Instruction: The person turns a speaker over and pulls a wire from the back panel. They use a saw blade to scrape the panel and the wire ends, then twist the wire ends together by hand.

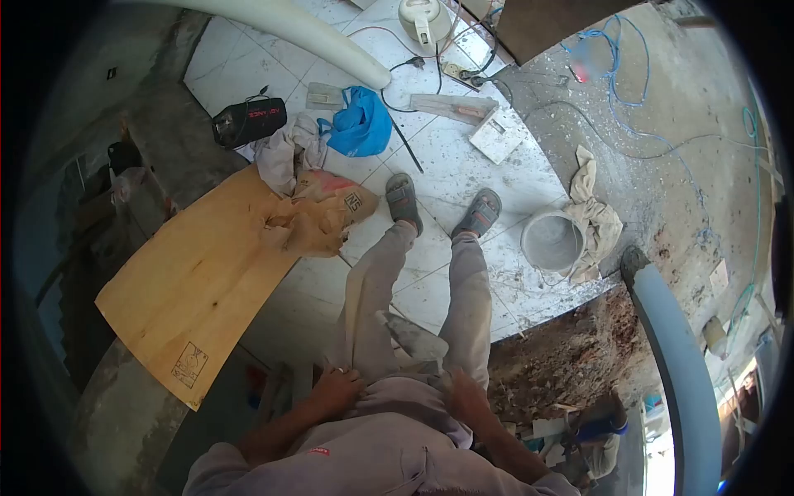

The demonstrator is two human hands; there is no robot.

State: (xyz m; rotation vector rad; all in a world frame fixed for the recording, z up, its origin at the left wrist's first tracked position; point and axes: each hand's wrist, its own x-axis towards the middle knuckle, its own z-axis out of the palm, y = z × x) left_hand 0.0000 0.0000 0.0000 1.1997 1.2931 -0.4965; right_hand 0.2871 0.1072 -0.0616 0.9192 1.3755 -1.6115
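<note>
My left hand (337, 391) rests against the front of my trousers (372, 310) at the hip, its fingers bent over the cloth. On the other side, my right hand (465, 395) is at the opposite hip, its fingers mostly out of sight. Between my thighs is a grey, flat, trowel-like piece (415, 337) with a whitish end close to my right hand. Whether that hand holds it cannot be made out. I stand on white tiles in grey sandals (403, 201), well apart from the bucket (552, 242).
A plywood sheet (198, 277) lies at left beside a torn paper sack (318, 215), a blue bag (361, 122) and a black speaker (250, 121). Cables surround a power strip (460, 76). Broken soil (571, 347) borders the tiles; a grey pipe (678, 355) rises at right. Another person (597, 438) is lower right.
</note>
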